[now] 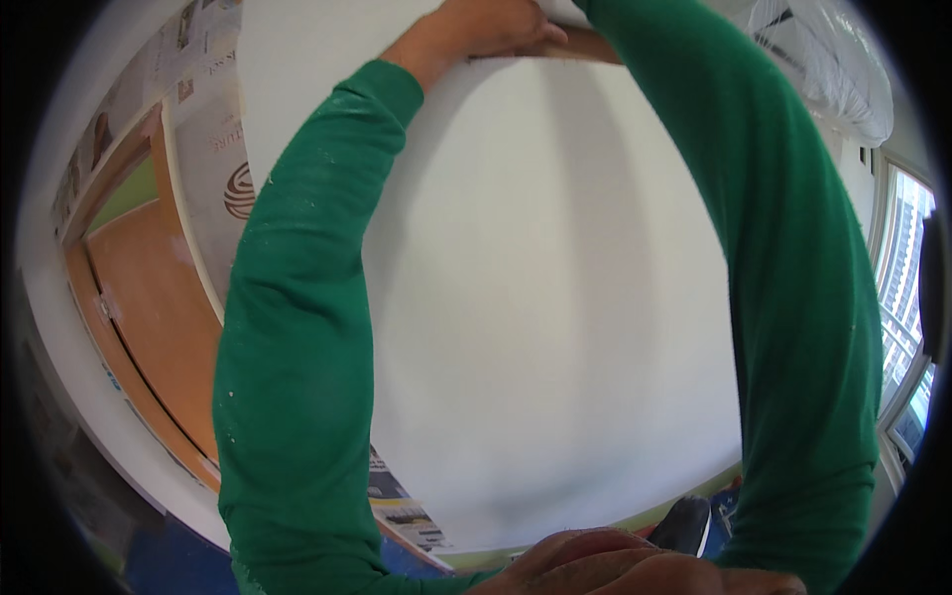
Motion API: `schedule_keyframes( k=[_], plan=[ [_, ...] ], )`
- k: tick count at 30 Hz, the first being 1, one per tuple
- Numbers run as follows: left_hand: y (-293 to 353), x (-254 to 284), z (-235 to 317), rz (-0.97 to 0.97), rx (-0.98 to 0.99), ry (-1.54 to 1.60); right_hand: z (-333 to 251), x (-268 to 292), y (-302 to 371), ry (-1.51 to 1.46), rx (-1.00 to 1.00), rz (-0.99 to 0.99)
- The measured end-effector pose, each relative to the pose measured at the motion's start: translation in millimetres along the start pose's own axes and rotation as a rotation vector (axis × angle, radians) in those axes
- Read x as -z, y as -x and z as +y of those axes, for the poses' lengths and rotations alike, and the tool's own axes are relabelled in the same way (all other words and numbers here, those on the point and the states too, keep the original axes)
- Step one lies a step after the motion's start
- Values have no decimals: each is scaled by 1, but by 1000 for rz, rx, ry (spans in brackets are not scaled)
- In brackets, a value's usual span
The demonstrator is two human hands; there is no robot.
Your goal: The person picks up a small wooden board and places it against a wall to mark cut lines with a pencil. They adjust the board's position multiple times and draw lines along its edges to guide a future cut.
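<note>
Both my arms, in green sleeves dusted with white specks, reach up along a smooth white wall (516, 297). At the top edge, my left hand (491, 28) is closed over a brown, straight-edged tool (593, 46) that lies against the wall. The tool's upper part is cut off by the frame, so its exact kind does not show. My right arm passes in front of the tool's right end. The right hand lies beyond the top edge, out of sight.
At left, a wooden door (164, 297) stands in its frame, beside printed paper (213, 149) covering the wall. Clear plastic wrap (838, 74) bulges at upper right, above a window (902, 268). Low down are a dark rounded object (682, 526) and a blue floor covering (174, 560).
</note>
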State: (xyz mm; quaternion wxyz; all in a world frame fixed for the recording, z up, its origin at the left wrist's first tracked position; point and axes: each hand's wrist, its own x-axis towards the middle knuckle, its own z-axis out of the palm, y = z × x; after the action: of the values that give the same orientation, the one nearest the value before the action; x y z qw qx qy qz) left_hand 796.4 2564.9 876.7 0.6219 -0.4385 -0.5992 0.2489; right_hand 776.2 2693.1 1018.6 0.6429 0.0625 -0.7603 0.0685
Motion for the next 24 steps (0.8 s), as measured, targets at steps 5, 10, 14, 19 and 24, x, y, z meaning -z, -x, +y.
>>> schedule_keyframes(
  k=[5, 10, 14, 19, 24],
  plan=[
    [12, -28, -11, 134, 15, 115, -31, 10, 28, -449, -205, 71],
    [13, -14, -3, 123, 105, 228, -50, 41, 31, 545, 215, -205],
    [0, 10, 12, 261, 131, 337, -24, 79, 83, 74, 1, 283],
    [12, 16, 13, -115, 136, 296, -60, 195, 280, -187, -215, -35],
    [47, 2, 27, -38, 93, 235, -43, 274, 509, -244, -730, 97]
  ],
)
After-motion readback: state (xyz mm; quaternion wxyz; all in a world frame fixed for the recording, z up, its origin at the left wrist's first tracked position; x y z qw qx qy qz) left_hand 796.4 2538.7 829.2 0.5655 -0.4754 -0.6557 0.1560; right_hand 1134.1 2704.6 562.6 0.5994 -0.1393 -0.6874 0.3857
